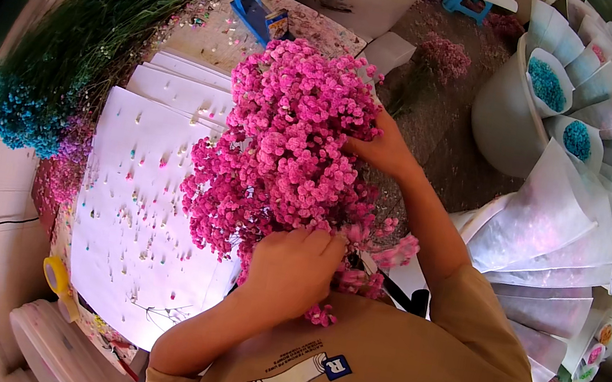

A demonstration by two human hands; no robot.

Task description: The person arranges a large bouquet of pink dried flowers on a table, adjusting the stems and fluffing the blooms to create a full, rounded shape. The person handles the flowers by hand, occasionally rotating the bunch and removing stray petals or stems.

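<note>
A big bunch of small pink flowers [293, 118] fills the middle of the head view. My right hand [378, 142] holds it from the right side, its fingertips partly hidden behind the blooms. My left hand [296, 265] is at the bunch's lower part, fingers curled and pinched on flowers near my tan shirt [383, 361]. Under and left of the bunch lie white paper sheets [129, 212] scattered with small petals. A dark object, too hidden to name, shows below the flowers beside my right forearm.
Long green stems with blue and purple blooms [29, 114] lie at left. A blue tape dispenser [250, 9] stands behind the bunch; a yellow tape roll [56, 274] sits lower left. Right, a grey bucket [499, 117] holds wrapped bouquets [531, 217]. A small blue stool [465, 3] stands beyond.
</note>
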